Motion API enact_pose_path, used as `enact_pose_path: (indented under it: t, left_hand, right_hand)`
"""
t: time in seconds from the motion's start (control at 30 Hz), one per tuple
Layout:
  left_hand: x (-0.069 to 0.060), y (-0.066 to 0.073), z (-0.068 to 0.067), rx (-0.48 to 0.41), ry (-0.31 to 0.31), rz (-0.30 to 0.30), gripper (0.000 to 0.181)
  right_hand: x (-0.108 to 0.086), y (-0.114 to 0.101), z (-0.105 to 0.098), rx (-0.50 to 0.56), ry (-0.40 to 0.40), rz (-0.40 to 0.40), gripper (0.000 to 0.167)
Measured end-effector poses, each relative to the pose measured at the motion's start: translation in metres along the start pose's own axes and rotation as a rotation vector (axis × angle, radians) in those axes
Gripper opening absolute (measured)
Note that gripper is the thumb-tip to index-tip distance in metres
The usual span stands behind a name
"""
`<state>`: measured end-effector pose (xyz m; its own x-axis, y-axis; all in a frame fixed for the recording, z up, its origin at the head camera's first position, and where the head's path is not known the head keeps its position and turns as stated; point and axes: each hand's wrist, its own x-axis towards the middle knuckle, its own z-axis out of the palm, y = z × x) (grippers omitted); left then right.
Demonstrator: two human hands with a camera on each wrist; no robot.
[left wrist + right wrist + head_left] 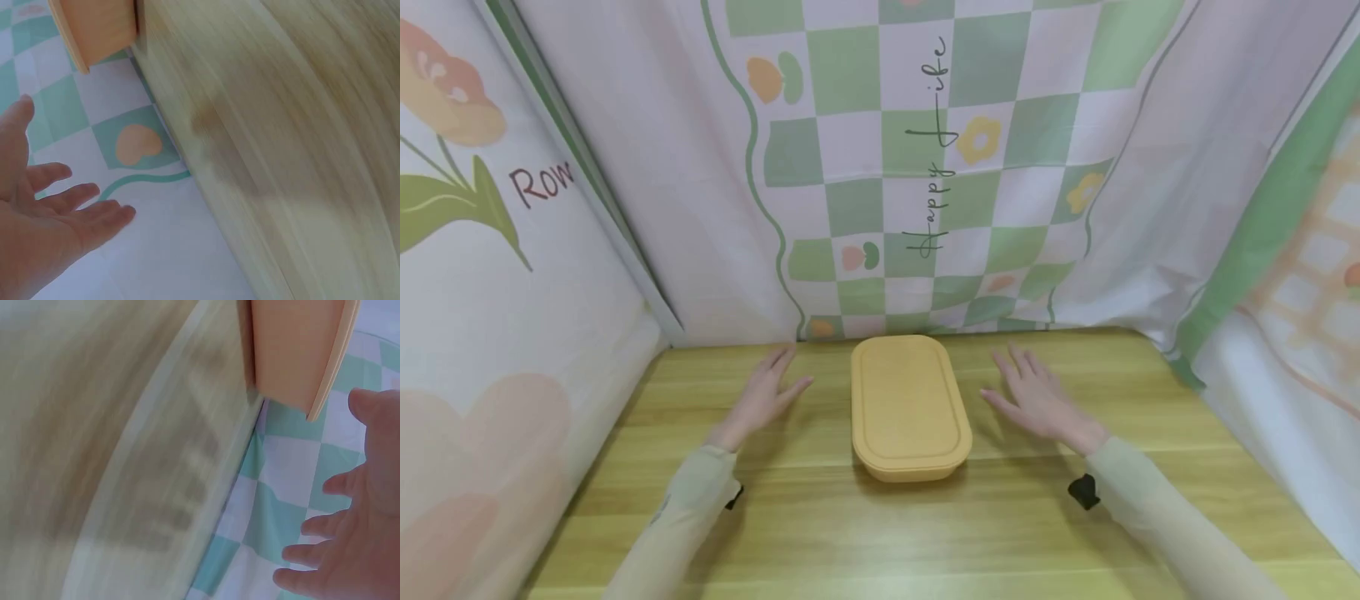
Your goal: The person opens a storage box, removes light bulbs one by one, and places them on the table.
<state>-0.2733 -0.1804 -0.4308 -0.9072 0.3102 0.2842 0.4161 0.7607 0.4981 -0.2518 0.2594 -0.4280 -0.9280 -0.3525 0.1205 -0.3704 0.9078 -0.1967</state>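
Observation:
A yellow-orange lidded box (910, 404) with rounded corners stands on the wooden table, its lid on. To its left, my left hand (762, 400) hovers with fingers extended and thumb spread, touching nothing. On the other side, my right hand (1037, 398) is held apart from the box in the same manner. The left wrist view has part of the box (100, 28) at its top, beyond the left hand (56, 212). In the right wrist view, the box's side wall (297, 350) appears above the spread right hand (356, 519). What the box contains is hidden.
The wooden table (917, 542) reaches back to a hanging checked curtain (917, 192) with printed lettering. Floral cloth (490, 333) hangs along the left side, and another cloth (1285, 275) along the right. Each wrist carries a small black piece (1084, 492).

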Motion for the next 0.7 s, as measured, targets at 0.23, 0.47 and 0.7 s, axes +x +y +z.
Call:
enact_pose_path:
  t: [0.23, 0.47, 0.7]
  left_hand:
    - [0.004, 0.009, 0.003, -0.027, 0.039, -0.029, 0.061]
    - [0.010, 0.016, 0.007, -0.181, 0.024, -0.042, 0.052]
    - [0.016, 0.024, 0.013, -0.282, -0.002, -0.124, 0.048]
  right_hand:
    - [-0.009, -0.009, 0.000, 0.150, -0.016, -0.016, 0.080]
    - [-0.015, -0.023, -0.004, 0.306, -0.046, 0.011, 0.076]
    - [-0.015, -0.031, -0.002, 0.426, -0.049, 0.013, 0.067]
